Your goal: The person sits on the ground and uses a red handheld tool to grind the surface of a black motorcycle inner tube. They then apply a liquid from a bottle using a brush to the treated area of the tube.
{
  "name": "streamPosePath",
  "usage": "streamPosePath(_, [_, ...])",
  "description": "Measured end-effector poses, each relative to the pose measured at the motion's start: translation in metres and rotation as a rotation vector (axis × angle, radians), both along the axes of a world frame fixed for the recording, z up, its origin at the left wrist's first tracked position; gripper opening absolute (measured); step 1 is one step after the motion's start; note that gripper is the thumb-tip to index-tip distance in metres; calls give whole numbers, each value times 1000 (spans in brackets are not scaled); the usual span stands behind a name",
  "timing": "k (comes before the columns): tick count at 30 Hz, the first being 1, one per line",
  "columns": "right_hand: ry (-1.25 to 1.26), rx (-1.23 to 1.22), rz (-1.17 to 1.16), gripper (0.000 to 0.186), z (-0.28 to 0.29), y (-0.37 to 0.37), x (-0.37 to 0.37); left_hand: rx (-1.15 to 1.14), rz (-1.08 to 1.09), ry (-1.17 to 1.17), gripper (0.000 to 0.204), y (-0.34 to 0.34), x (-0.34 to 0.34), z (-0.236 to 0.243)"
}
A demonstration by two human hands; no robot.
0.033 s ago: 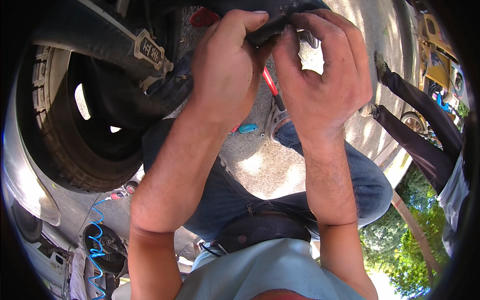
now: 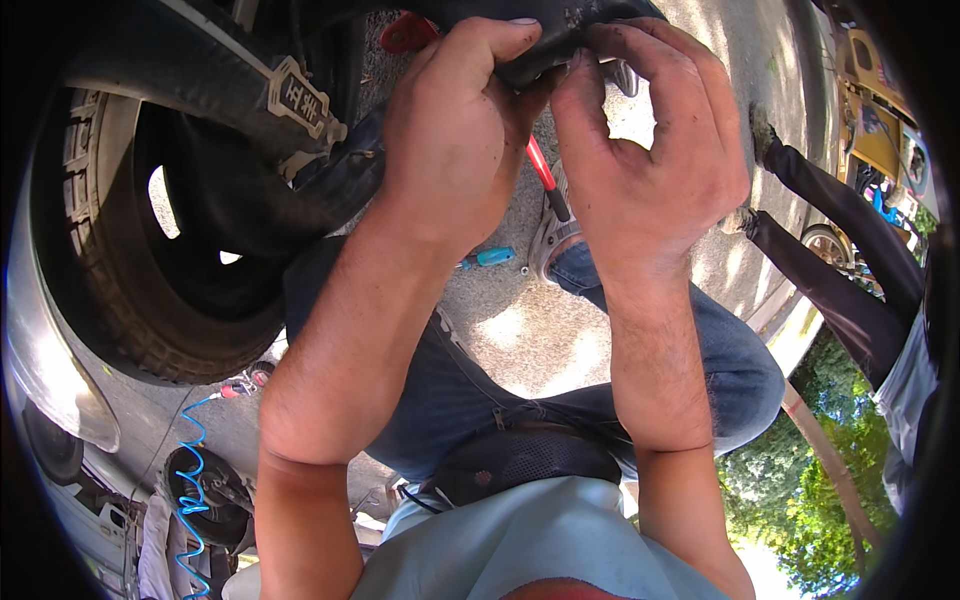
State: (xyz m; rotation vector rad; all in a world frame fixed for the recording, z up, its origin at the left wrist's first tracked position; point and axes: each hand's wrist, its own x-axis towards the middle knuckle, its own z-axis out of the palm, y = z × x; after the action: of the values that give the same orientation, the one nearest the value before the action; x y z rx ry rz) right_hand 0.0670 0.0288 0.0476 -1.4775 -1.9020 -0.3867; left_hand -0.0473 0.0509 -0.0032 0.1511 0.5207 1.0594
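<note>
A dark, smooth black part [image 2: 565, 35], perhaps a plastic cover, hangs at the top middle; its kind is hard to make out. My left hand [image 2: 450, 145] is closed on its left side, thumb on the near face and the other fingers hidden behind. At its lower right edge, my right hand [image 2: 665, 150] pinches with thumb and forefinger; whatever lies between those fingertips is hidden. Below and between my hands, a red bar with a black grip [image 2: 546, 175] slants over the ground. A teal-handled tool [image 2: 490, 257] lies lower down, partly behind my left forearm.
A car tyre [image 2: 150, 290] and a metal bracket on a dark beam [image 2: 300, 100] stand close on my left. A red metal piece [image 2: 404, 33] shows beyond my left hand. A coiled blue air hose [image 2: 190, 490] hangs lower left. Another person's dark-trousered legs [image 2: 835, 260] are at right.
My right hand has shifted very slightly to the right and down. My left hand keeps its hold on the black part with almost no movement.
</note>
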Motion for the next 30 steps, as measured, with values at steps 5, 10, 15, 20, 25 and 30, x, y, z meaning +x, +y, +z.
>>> streamPosePath(5, [146, 4, 9, 25, 5, 9, -5, -4, 68, -167, 20, 0, 3, -5])
streamPosePath(10, [53, 3, 30, 27, 11, 12, 1, -16, 24, -194, 23, 5, 1, -5])
streamPosePath(15, [27, 16, 50, 28, 7, 14, 4, -24, -37, -245, 29, 6, -5, -11])
streamPosePath(20, [42, -6, 55, 26, 7, 15, 3, -18, 59, -72, 20, 4, 4, -3])
streamPosePath(25, [-7, -50, 6, 25, 12, 15, -2, -45, -21, 4, 23, 7, -2, -1])
streamPosePath(30, [-32, -75, -37, 26, 12, 16, -6, -76, -51, 18, 21, 4, -6, -2])
